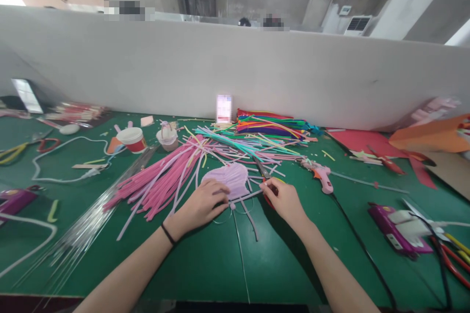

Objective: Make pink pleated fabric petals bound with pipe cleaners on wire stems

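A lilac heart-shaped piece made of pipe cleaners lies on the green table. My left hand rests on its lower left edge, fingers curled and pressed on it. My right hand sits to the right, fingers pinched round a pale pipe cleaner end leading from the heart. Scissors with red handles lie under and just beyond my right hand. A bundle of pink pipe cleaners fans out left of the heart.
A pink glue gun with a black cord lies to the right. Coloured pipe cleaners are stacked at the white partition. A red-and-white cup, a small basket, thin wires and purple devices are spread around.
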Action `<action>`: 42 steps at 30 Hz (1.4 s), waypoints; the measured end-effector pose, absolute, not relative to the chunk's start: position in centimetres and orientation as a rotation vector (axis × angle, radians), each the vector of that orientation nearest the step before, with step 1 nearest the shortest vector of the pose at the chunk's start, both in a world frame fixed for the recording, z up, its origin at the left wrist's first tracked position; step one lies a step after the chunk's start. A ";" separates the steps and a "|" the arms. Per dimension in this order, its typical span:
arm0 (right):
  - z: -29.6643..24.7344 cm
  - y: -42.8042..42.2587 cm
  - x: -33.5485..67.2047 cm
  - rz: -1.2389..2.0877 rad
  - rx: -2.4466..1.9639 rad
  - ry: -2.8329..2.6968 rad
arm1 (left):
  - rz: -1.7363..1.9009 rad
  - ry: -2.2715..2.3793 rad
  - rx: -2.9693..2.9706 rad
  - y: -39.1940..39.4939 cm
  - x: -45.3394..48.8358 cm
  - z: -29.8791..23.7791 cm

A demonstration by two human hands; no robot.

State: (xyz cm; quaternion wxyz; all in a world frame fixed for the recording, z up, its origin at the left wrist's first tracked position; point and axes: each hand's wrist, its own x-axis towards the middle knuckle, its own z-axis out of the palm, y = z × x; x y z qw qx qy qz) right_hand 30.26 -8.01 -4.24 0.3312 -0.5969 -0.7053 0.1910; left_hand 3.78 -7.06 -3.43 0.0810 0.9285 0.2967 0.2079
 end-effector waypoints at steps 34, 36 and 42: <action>-6.1 -6.9 24.0 1.510 -1.043 -1.612 | 0.539 1.074 2.163 -6.5 1.9 -3.0; -6.1 -6.9 24.2 1.580 -1.025 -1.550 | 0.458 0.995 2.042 -6.3 1.0 -2.4; -5.8 -7.1 24.5 1.573 -1.045 -1.537 | 0.329 0.833 2.155 -6.1 -2.5 0.1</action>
